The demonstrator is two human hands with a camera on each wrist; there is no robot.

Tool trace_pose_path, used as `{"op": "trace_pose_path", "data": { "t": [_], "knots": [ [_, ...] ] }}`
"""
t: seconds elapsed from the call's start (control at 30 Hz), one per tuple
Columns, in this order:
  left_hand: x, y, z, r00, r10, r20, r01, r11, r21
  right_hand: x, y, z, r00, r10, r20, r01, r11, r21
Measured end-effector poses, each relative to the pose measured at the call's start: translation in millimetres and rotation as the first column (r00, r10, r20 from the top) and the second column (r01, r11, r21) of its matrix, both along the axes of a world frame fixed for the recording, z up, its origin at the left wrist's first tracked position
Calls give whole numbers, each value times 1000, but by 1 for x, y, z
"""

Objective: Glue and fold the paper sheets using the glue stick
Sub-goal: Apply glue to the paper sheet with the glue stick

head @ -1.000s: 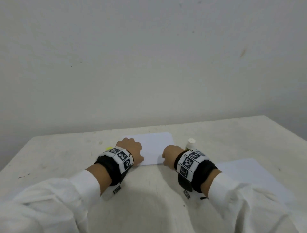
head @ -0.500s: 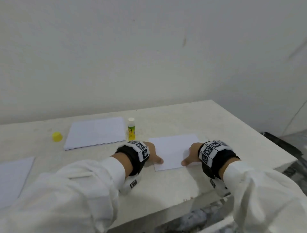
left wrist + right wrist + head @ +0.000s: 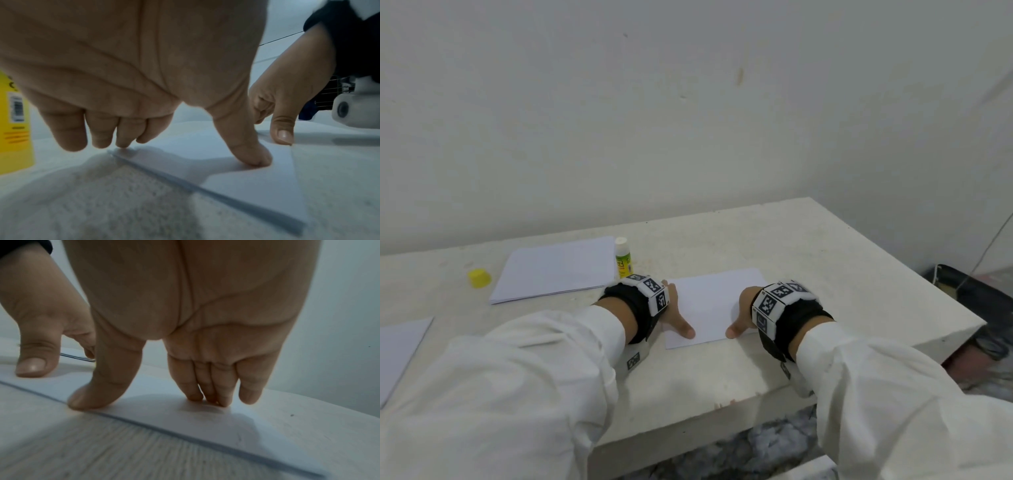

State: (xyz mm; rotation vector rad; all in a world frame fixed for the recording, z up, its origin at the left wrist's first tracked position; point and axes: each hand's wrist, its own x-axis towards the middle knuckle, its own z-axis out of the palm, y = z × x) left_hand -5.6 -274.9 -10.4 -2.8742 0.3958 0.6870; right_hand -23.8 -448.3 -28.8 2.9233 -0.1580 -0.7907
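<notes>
A folded white paper sheet (image 3: 714,305) lies near the table's front right. My left hand (image 3: 676,317) presses its left side and my right hand (image 3: 739,317) presses its right side, thumbs pointing inward. In the left wrist view the left hand (image 3: 185,151) sets its thumb on the sheet (image 3: 257,183) and its fingertips at the sheet's far corner. The right wrist view has the right hand (image 3: 148,400) pressing thumb and fingertips flat on the sheet (image 3: 185,418). The uncapped glue stick (image 3: 623,257) stands upright just behind my left wrist; its yellow label (image 3: 14,121) shows beside my fingers.
A stack of white sheets (image 3: 554,267) lies left of the glue stick, with the yellow cap (image 3: 479,277) further left. Another sheet (image 3: 397,349) sits at the far left. The table's front edge (image 3: 722,411) is close, and a dark object (image 3: 976,294) lies beyond the right edge.
A second ago both hands were on paper left of the glue stick; now they press a sheet to its right. The head view has swung right. Little differs from half a second ago.
</notes>
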Motion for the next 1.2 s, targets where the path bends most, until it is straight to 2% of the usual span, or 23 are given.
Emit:
{"op": "trace_pose_path", "data": {
  "t": [0.23,0.43,0.53,0.63,0.73,0.8,0.87,0.93,0.97,1.0,1.03,1.13,1.2],
  "knots": [
    [-7,-1,5,998,56,-10,-56,998,19,8,-5,-2,1000,14,-19,-14,999,50],
    [-11,0,8,999,52,13,-52,999,-7,22,-8,-19,1000,17,-15,-17,999,35],
    [-12,-2,12,998,59,8,-59,998,-33,15,-5,-13,1000,20,-5,-20,1000,1],
    [-11,-4,11,996,84,-31,-86,991,-103,14,-4,-16,998,56,-1,-56,997,-50],
    [-17,-6,13,993,88,-73,-104,960,-260,17,-4,-19,992,125,-12,-126,984,-125],
    [-23,-5,17,990,129,-59,-141,882,-449,18,-4,-18,991,132,-32,-135,981,-138],
    [-27,0,19,966,257,-35,-217,727,-651,17,-1,-15,993,111,-31,-114,987,-117],
    [-26,9,19,885,447,-128,-361,488,-795,18,1,-15,993,118,-8,-118,986,-120],
    [-26,13,18,832,503,-235,-439,338,-833,20,0,-17,992,124,-4,-123,986,-116],
    [-27,16,17,787,508,-351,-512,220,-830,23,0,-19,992,127,-3,-127,988,-93],
    [-30,19,17,759,474,-447,-575,167,-801,23,1,-18,993,117,-8,-117,990,-81],
    [-41,20,17,734,371,-569,-665,217,-715,-4,10,10,994,95,61,-98,993,61],
    [-42,19,16,714,387,-584,-679,179,-712,-23,16,30,982,125,143,-150,972,182]
  ]
}}
